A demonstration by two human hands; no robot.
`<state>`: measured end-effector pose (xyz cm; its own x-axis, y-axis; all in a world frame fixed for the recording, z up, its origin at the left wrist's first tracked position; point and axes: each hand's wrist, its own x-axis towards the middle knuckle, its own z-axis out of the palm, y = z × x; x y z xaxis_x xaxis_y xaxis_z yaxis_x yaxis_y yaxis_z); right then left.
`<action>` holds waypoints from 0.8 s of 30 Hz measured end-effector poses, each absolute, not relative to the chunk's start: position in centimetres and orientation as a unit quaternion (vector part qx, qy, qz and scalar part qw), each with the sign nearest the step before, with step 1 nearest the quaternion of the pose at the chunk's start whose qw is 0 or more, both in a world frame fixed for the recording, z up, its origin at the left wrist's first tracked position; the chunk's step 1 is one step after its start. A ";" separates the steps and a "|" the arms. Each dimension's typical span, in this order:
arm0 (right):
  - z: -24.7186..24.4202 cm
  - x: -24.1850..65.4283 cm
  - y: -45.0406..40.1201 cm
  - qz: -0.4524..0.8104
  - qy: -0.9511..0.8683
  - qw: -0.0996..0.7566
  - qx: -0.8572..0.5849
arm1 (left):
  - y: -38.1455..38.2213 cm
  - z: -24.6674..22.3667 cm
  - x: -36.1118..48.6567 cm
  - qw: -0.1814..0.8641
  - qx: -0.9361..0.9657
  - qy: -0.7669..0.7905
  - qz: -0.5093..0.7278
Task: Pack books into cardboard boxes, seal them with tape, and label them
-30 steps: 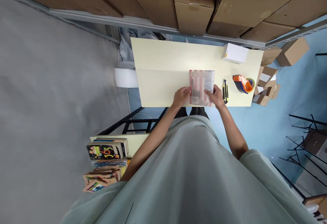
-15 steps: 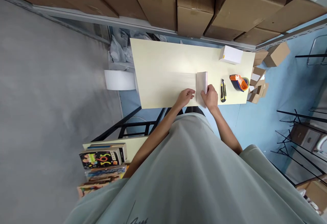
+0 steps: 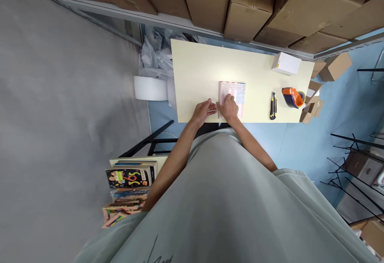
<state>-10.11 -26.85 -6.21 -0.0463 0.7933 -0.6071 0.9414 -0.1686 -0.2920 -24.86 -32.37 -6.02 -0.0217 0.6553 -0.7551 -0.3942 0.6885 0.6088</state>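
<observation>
One risk: could have skewed or slid book (image 3: pixel 238 90) toward near edge of table (image 3: pixel 196 65) by uneven push from right hand (image 3: pixel 229 108). Lay flat, partly under right hand, just to right of left hand (image 3: pixel 202 113). Saw left loosely bent, apparently empty; right curled on top, couldn't tell if gripping.

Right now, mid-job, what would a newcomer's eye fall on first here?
Probably the pink-and-blue book at the near edge of the pale table, with the right hand on it and the left hand by its left edge. Next, the bright orange tape dispenser near the table's right end, then the big brown boxes along the picture's top.
</observation>
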 end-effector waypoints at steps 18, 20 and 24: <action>-7.4 3.1 -29.0 -0.374 0.563 0.005 0.738 | -31.7 -6.4 -25.5 0.686 0.099 0.597 0.405; -7.9 3.4 -28.7 -0.396 0.541 -0.002 0.742 | -31.5 -6.6 -25.3 0.670 0.109 0.617 0.397; -9.0 3.2 -27.8 -0.428 0.516 -0.003 0.742 | -31.5 -7.1 -24.4 0.639 0.119 0.665 0.369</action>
